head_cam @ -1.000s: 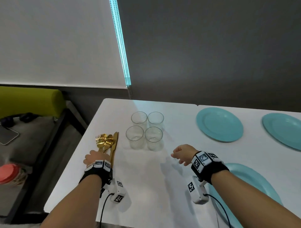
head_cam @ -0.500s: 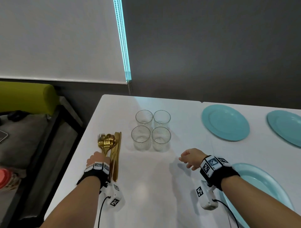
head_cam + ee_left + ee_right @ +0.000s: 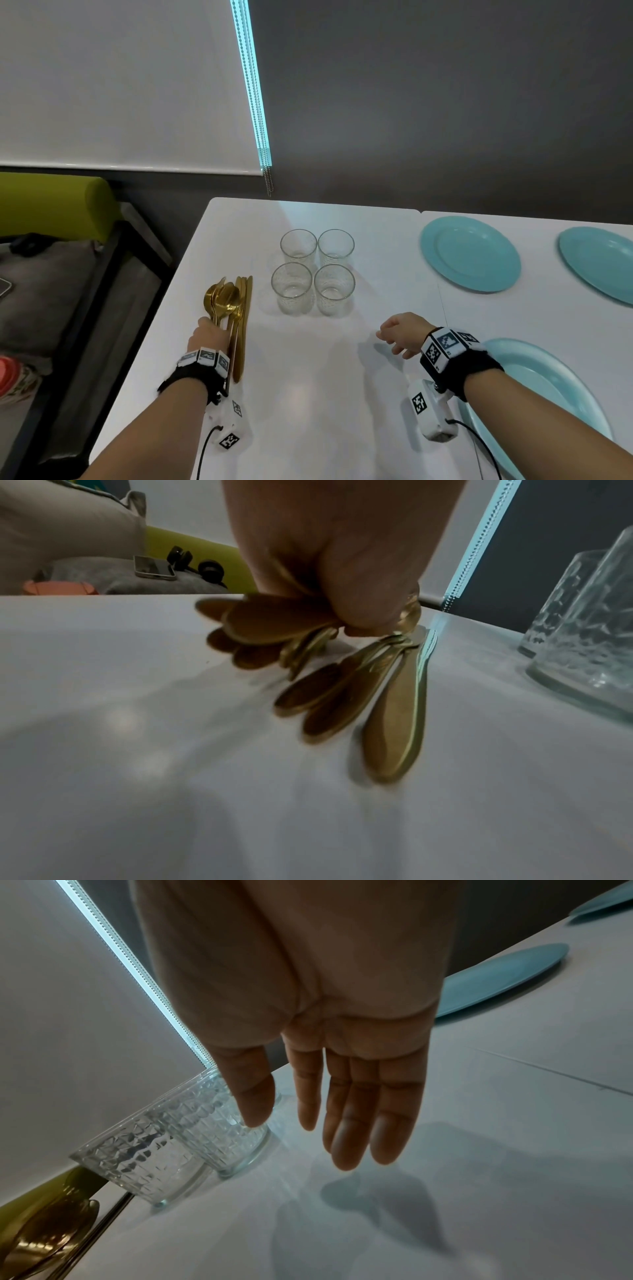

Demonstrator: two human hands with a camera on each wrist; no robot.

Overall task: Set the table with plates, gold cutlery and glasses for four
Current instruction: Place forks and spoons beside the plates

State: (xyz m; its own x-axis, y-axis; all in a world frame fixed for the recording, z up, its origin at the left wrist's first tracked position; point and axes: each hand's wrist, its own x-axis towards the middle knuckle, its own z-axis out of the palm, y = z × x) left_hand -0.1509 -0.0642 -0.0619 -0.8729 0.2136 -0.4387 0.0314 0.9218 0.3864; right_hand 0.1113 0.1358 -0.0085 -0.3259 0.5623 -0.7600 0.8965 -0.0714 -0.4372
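My left hand (image 3: pixel 208 337) grips a bundle of gold cutlery (image 3: pixel 228 301) at the table's left edge, spoon bowls pointing away from me. In the left wrist view my left hand (image 3: pixel 342 615) curls round the stems, and the cutlery (image 3: pixel 346 699) handles fan out just above the white table (image 3: pixel 308 394). Four clear patterned glasses (image 3: pixel 313 270) stand in a square just right of the cutlery. Three teal plates lie to the right: a far plate (image 3: pixel 471 253), a second plate (image 3: pixel 599 260) and a near plate (image 3: pixel 548 387). My right hand (image 3: pixel 399 334) hovers open, empty, fingers (image 3: pixel 352 1123) straight.
The table's left edge (image 3: pixel 150 342) drops to a grey bench with a phone (image 3: pixel 154 566) and a yellow-green cushion (image 3: pixel 51 202). A blind chain (image 3: pixel 269 178) hangs behind the table. The glasses (image 3: pixel 171 1145) stand just left of my right fingers.
My left hand has tightened round the cutlery stems and the bundle has shifted, spoons now on top. My right hand still hovers open, right of the glasses.
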